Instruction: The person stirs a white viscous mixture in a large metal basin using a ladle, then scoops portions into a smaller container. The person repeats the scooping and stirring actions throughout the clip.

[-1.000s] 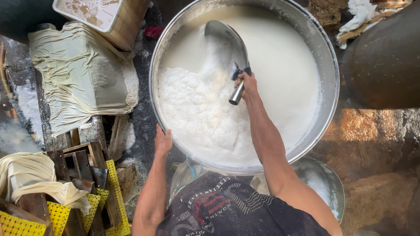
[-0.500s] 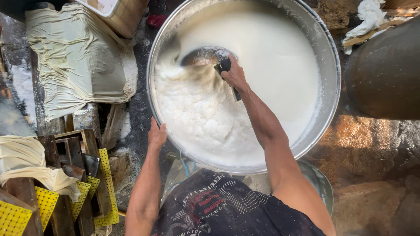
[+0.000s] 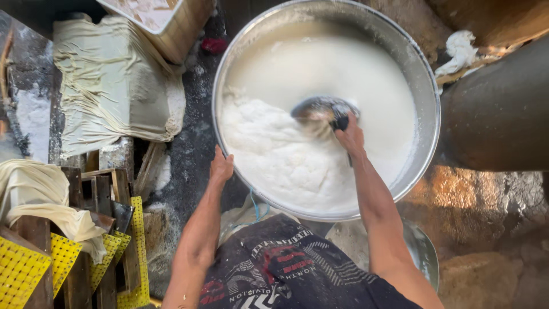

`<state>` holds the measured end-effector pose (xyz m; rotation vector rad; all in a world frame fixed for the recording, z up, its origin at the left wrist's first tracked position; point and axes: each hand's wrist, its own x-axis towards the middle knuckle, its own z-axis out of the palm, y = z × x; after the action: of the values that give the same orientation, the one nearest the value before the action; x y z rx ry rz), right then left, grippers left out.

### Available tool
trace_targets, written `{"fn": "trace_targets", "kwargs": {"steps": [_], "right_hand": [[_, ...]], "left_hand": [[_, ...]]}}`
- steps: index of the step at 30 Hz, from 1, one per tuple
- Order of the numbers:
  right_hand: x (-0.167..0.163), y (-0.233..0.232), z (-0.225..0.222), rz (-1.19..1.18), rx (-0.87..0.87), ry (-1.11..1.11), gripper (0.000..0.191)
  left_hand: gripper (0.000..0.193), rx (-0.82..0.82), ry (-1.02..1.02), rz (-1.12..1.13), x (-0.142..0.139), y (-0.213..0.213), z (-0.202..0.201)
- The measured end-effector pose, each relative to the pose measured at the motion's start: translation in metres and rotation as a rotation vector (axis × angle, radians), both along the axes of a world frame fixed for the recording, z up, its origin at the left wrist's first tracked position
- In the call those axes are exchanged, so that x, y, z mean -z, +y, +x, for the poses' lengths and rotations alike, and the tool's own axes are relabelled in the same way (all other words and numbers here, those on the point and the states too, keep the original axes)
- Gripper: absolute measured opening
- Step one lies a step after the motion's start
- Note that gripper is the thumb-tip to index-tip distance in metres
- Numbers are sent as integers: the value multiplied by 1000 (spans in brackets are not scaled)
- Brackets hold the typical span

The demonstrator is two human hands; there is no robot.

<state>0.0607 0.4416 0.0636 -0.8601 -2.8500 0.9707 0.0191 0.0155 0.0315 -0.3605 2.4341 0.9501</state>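
Since a second ago, the right hand, fist wrapped round the handle, has tipped the dark metal scoop down into white curds in the wide steel basin. Left hand rests open-fingered on the rim. Milky liquid could slosh over if the stroke turns brisk. Top left, a tan rectangular box; no label is legible.

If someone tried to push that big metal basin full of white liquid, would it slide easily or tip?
Probably neither. The basin is wide and filled with white liquid and curds, so it is likely heavy. The contents would likely slosh. The left hand rests on its rim while the right hand works the scoop.
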Motion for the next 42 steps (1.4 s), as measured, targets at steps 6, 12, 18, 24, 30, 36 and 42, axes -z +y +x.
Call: {"fn": "trace_targets", "kwargs": {"steps": [6,12,18,24,30,36,42], "right_hand": [[-7,5,66,58,168,71,90],[-21,-4,137,-128,342,206,68],[-17,-35,180,-729,724,340,37],[14,-58,162,-1176,821,491,13],[34,-52,80,-1513,907,431,10],[15,-46,-29,-1516,719,327,15],[-15,-54,-131,-1203,481,269,35]], "left_hand": [[85,22,12,75,-5,-7,0],[88,20,14,108,4,-16,-6],[88,15,45,130,4,-16,-9],[83,-33,13,150,1,-12,-9],[83,-71,-20,100,-3,-7,-12],[82,-112,-84,14,-11,0,-17],[78,-153,-155,-45,-21,7,-18]]}}
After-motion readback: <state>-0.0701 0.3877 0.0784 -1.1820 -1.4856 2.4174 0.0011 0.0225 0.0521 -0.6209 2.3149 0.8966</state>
